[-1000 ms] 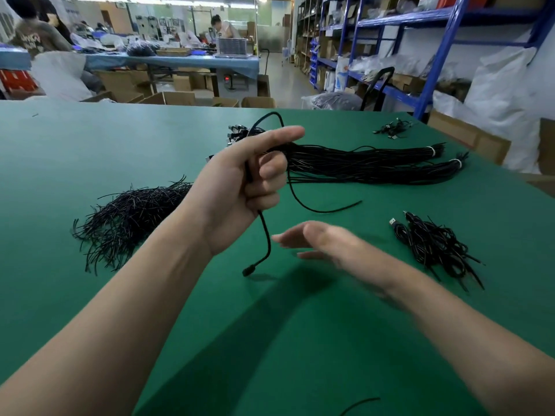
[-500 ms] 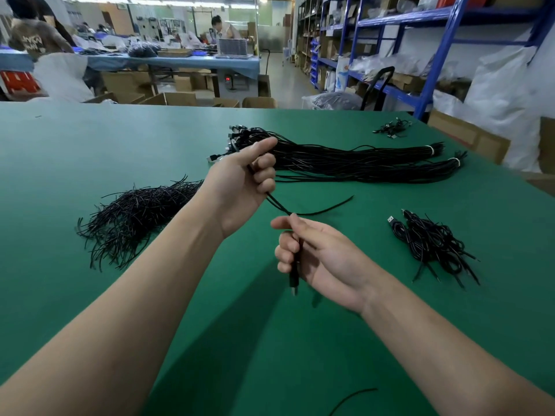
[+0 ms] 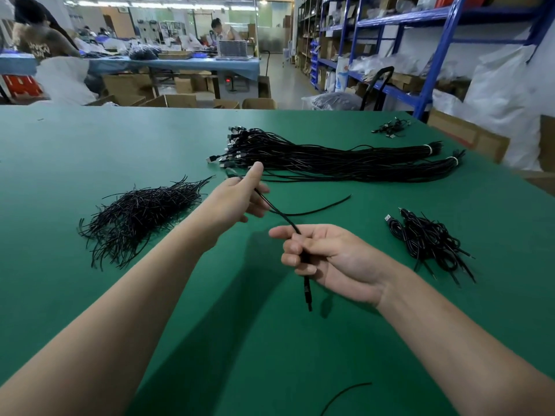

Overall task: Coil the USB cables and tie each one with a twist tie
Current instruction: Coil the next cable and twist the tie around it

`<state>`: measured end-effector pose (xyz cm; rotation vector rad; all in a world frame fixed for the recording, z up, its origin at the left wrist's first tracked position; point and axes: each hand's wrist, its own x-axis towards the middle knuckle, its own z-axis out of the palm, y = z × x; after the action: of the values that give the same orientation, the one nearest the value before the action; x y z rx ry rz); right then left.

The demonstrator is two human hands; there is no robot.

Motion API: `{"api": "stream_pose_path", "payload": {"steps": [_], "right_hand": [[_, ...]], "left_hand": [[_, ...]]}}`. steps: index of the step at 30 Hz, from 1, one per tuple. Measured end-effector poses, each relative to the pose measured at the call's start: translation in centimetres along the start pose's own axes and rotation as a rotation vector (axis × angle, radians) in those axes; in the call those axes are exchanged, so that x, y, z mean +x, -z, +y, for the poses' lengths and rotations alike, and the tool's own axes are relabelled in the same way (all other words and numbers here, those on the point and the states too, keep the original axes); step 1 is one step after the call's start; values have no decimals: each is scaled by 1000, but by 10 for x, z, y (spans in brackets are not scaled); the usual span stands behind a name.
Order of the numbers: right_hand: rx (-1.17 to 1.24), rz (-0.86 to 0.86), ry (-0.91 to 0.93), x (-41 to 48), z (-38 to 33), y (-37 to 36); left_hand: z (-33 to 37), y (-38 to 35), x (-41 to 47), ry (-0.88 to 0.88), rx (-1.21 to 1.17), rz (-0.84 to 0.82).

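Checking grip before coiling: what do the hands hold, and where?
One black USB cable: the right hand grips it just above its hanging plug; the left hand pinches it farther along.

Black USB cable (image 3: pixel 277 212), green table (image 3: pixel 90 145), black twist ties (image 3: pixel 135 211), blue shelving (image 3: pixel 444 46), white bands (image 3: pixel 429 149)

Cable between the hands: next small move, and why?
Probably bring the left hand toward the right hand to fold a first loop: both grip the cable, it runs straight between them with no coil yet, and its tail trails on the table.
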<state>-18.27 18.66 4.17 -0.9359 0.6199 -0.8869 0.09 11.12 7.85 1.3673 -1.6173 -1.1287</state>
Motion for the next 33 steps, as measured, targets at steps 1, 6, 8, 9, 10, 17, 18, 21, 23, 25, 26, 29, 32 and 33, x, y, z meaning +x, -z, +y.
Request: {"api": "stream_pose_path", "payload": {"steps": [1,6,8,9,10,17,18,21,23,25,26,29,32,33], "right_hand": [[-4,7,18,-1,-4,2],[-9,60,86,-5,-18,9],[-10,52,79,-5,-20,7],[-9,36,71,-5,-21,5],[-9,16,65,-6,-21,3],[18,-186,38,-8,-18,-21],[7,-191,55,-6,-17,-25],[6,-114,181,2,-25,-34],[-33,-12,279,9,-38,-32],[-162,129,364,15,-49,-29],[-250,206,399,17,-53,-28],[-690,424,479,23,-58,-24],[-1058,463,460,22,-57,-16],[-1151,440,432,20,-55,-14]], "left_hand": [[-4,3,-3,-31,90,86],[-25,8,-22,-410,418,572],[-23,1,-31,-719,582,498],[-22,-4,-32,-826,675,415],[-22,-9,-31,-899,734,331],[-31,-26,-25,-805,625,121],[-32,-29,-26,-704,501,64],[-44,-38,-29,-608,408,21],[-50,-42,-36,-685,515,52],[-44,-41,-42,-728,501,21],[-39,-42,-43,-719,483,12],[-24,-39,-49,-716,571,-33],[-8,-23,-51,-771,626,20],[-4,-16,-50,-796,609,52]]}}
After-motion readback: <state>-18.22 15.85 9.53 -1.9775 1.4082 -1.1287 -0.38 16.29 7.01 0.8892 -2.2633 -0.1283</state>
